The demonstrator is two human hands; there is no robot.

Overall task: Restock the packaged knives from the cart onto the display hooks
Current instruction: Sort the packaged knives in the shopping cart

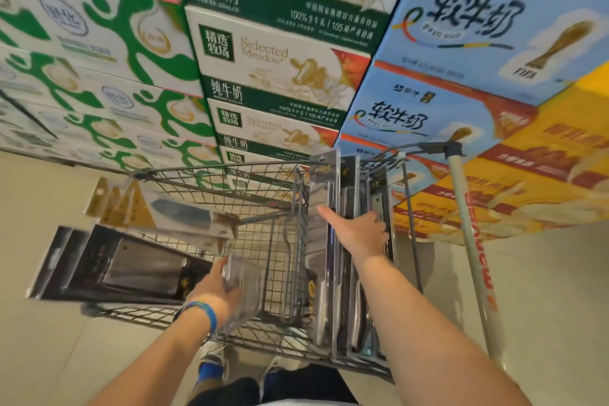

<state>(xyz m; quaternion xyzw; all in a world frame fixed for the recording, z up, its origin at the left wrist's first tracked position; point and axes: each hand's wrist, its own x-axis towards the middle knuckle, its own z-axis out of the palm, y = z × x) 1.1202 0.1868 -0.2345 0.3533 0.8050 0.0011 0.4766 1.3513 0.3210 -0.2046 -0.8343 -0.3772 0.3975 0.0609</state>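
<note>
Wire cart point(204, 171): left hand point(214, 293) grips flat packs point(131, 260); right hand point(359, 231) curls round upright packs point(324, 181). Step: gathering. Next: lift clear, carry to hooks, unseen.

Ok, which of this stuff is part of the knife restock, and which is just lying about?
For the job: fanned knife packs, gripped by the left hand; upright knife packs, gripped by the right hand; the cart holding them.

Just there: stacked milk cartons; shoes.

Open gap in wire cart point(286, 273) between fanned knife packs point(125, 262) and upright packs point(325, 188); milk cartons point(280, 59) ahead
</note>
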